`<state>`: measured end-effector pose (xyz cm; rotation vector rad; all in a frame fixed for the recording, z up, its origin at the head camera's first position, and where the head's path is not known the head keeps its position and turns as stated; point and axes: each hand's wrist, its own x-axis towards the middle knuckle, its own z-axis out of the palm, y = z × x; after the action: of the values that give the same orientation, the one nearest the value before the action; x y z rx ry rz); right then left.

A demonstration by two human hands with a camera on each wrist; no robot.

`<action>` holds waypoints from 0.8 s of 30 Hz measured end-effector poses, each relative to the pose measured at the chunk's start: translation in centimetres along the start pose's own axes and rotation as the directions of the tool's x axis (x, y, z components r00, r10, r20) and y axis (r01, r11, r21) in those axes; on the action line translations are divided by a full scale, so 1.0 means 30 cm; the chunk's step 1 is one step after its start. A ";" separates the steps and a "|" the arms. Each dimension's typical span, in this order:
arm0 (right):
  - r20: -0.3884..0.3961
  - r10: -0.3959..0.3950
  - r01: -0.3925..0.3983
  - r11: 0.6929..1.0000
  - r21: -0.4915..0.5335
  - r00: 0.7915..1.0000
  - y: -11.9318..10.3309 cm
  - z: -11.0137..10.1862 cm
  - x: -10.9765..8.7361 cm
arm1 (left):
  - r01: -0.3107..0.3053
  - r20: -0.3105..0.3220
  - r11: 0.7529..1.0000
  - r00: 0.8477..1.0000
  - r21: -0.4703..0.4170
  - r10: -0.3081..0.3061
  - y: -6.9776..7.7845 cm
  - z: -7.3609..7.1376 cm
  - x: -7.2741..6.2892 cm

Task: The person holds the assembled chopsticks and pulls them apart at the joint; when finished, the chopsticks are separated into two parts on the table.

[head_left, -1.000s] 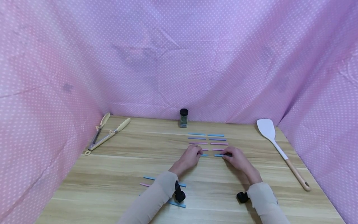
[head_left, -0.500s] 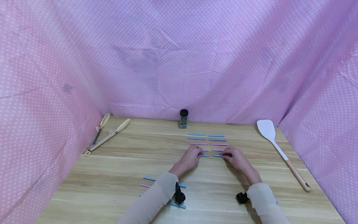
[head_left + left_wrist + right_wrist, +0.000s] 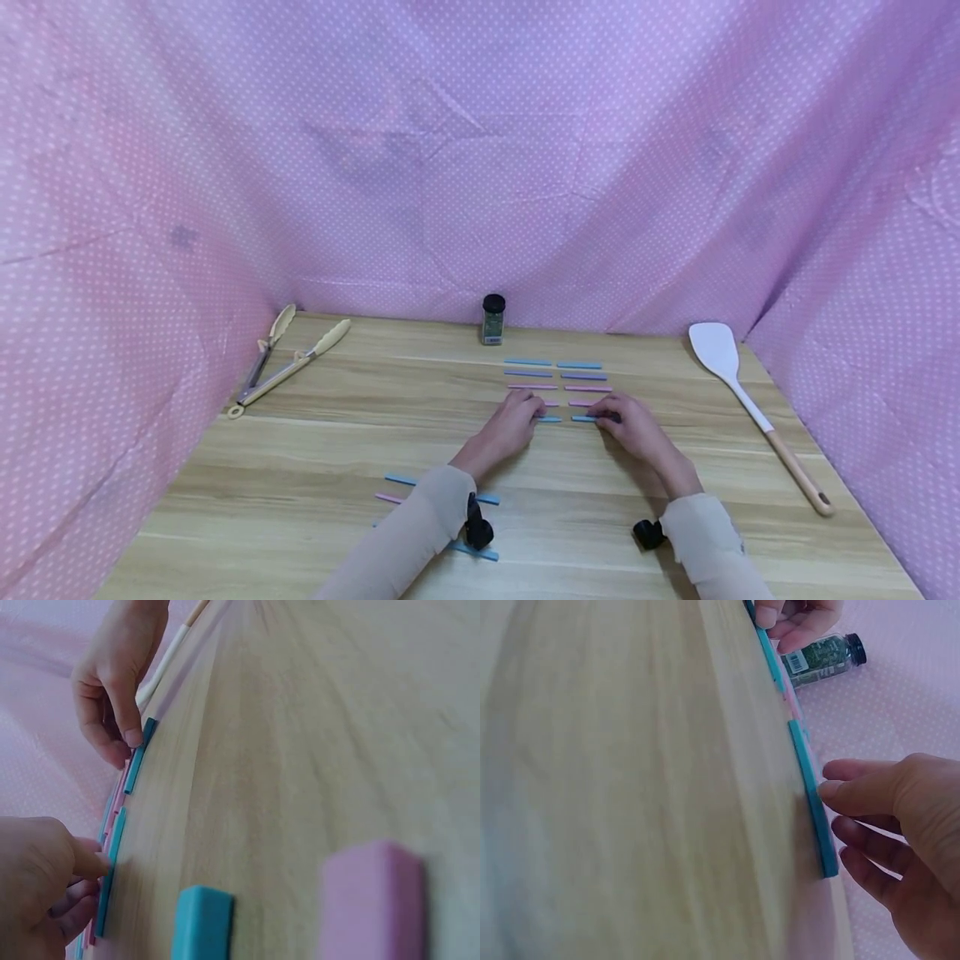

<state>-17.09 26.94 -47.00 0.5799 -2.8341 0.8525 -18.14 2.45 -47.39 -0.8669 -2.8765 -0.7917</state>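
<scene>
Near the table's middle, my left hand pinches a thin blue stick lying on the wood. Opposite it, my right hand holds a matching blue stick between thumb and fingers, also at table level. The two sticks lie nearly end to end with a small gap. In the right wrist view the thumb meets the side of the blue stick. Beyond the hands, two columns of sticks run in rows: pink sticks, purple sticks and blue sticks.
More blue and pink sticks lie under the left forearm, partly hidden. Tongs rest at the left, spread apart. A black-capped spice jar stands at the back. A white spatula with a wooden handle lies at the right.
Both blue sticks have shifted very slightly, the left one rightward and the right one leftward. Both hands stay nearly in place.
</scene>
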 end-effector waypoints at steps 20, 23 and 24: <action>-0.050 -0.206 0.210 0.975 0.073 0.977 -0.191 0.041 -0.021 | 0.147 -0.018 0.978 0.988 -0.149 -0.151 -0.146 -0.236 -0.227; 0.015 -0.153 0.150 0.981 0.121 0.988 -0.230 0.048 -0.032 | 0.144 -0.028 0.975 0.988 -0.170 -0.151 -0.192 -0.267 -0.279; 0.034 -0.141 0.135 0.982 0.128 0.989 -0.242 0.051 -0.036 | 0.143 -0.029 0.974 0.988 -0.177 -0.150 -0.206 -0.276 -0.297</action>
<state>-13.25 20.86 -44.86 0.8102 -2.7524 1.0089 -14.78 -10.48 -44.59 -0.6464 -2.8935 -1.0759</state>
